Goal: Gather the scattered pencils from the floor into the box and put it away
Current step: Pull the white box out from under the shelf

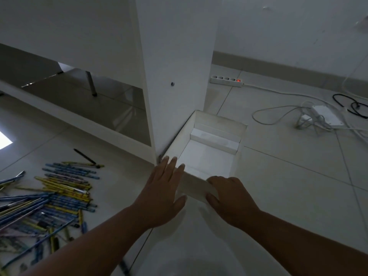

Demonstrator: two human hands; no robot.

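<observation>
In the head view, a white box (180, 139) is seen on the tiled floor (278, 186), open at the top. Its left wall stands just beside the side panel of a white cabinet (179, 66). In the far part of the box a low white step is seen.

The left hand (161, 192) is laid on the near left corner of the box. Its fingers are straight and a little spread, and the thumb is held out to the right; nothing is gripped by it. The right hand (233, 198) is placed on the near wall of the box. Its fingers are curled over the top edge and the thumb is pressed on the outer face, so this wall is gripped.

The pencils (63, 196), blue and yellow, are scattered in a heap on the floor at the left, well apart from the box.

At the far wall a power strip (226, 80) with a red light is lying. On the far right, a white adapter (326, 115) is found among tangled cables (307, 118).
</observation>
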